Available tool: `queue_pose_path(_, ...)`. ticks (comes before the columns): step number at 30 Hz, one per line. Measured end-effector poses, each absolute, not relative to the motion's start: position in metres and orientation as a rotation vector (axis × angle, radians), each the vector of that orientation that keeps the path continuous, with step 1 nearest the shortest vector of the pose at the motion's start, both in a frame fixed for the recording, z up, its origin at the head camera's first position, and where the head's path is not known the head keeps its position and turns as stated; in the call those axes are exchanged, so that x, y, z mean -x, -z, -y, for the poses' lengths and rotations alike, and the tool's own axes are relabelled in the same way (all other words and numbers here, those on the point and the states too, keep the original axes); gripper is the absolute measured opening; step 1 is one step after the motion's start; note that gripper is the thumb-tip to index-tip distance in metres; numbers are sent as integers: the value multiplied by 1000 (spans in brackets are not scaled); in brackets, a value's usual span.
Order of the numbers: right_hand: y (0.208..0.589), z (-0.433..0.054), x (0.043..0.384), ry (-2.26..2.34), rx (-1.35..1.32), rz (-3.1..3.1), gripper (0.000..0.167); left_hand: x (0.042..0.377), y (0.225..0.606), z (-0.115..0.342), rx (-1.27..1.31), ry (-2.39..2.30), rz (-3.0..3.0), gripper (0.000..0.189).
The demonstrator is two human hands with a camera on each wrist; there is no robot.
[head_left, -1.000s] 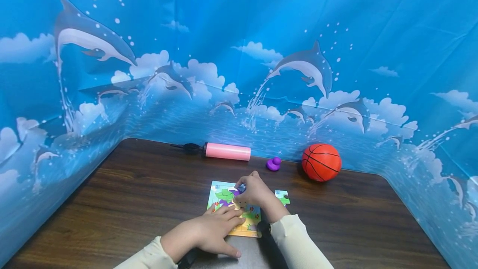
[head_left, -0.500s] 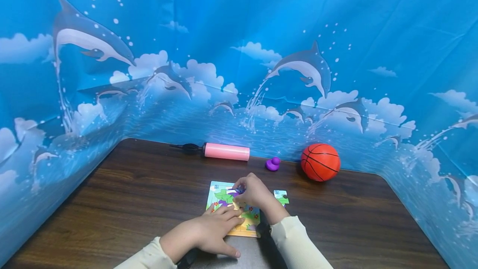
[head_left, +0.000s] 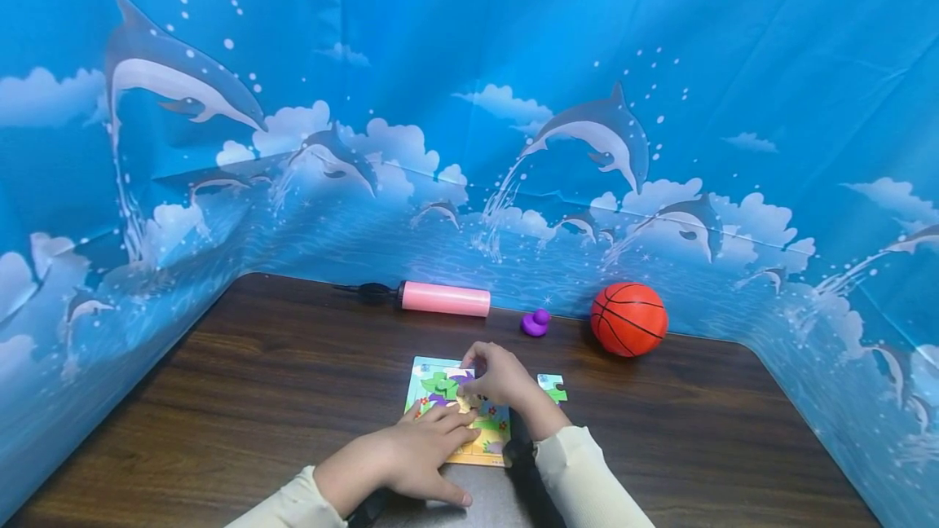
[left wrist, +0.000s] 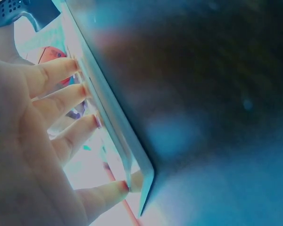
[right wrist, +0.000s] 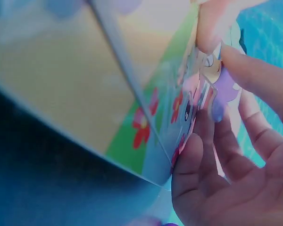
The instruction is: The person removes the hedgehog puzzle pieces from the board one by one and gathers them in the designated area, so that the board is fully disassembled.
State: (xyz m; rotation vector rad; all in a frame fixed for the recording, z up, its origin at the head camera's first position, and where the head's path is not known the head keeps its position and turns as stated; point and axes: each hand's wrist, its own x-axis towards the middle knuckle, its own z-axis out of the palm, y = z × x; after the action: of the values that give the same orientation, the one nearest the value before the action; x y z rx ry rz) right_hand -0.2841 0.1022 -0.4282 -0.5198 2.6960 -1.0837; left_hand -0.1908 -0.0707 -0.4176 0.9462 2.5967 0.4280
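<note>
A colourful jigsaw puzzle (head_left: 421, 381) lies on the table in front of me, with green, purple and yellow artwork. My left hand (head_left: 411, 451) rests on its lower left part with the fingers spread; in the left wrist view, the fingertips (left wrist: 92, 121) touch the puzzle's surface. Over the upper right part, my right hand (head_left: 502, 377) pinches a puzzle piece (right wrist: 226, 89) between thumb and fingers. That piece shows purple and a bit of a cartoon face in the right wrist view, tilted against the puzzle. In the head view the fingers mostly hide it.
One loose puzzle piece (head_left: 550, 387) lies right of the right hand. Along the back of the table (head_left: 279, 365) are a pink hand pump (head_left: 446, 298), a purple rubber duck (head_left: 536, 323) and a small red basketball (head_left: 629, 319). A dolphin-print curtain (head_left: 469, 145) hangs around the table.
The right hand's fingers have shifted slightly over the puzzle's upper part, and more of the white and purple artwork shows beneath them. The left hand keeps its place.
</note>
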Motion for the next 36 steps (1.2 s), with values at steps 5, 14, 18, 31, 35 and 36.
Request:
queue_pose_path(5, 430, -110, 287, 1328, 458, -2511, 14, 191, 418, 70, -945, -424, -2589, 78)
queue_pose_path(14, 424, -140, 289, 1758, 20, -2143, 27, 192, 418, 68, -934, -434, -2576, 78)
queue_pose_path(18, 420, -165, 287, 1842, -139, -2074, 30, 192, 416, 68, -919, -453, -2556, 78)
queue_pose_path(31, 414, -266, 273, 1883, -112, -1967, 34, 190, 417, 73, -926, -477, -2588, 79)
queue_pose_path(35, 413, -289, 268, 1848, -201, -2035, 34, 191, 418, 71, -933, -479, -2583, 79)
queue_pose_path(36, 413, -295, 266, 1833, -225, -2060, 34, 191, 418, 71, -933, -480, -2580, 78)
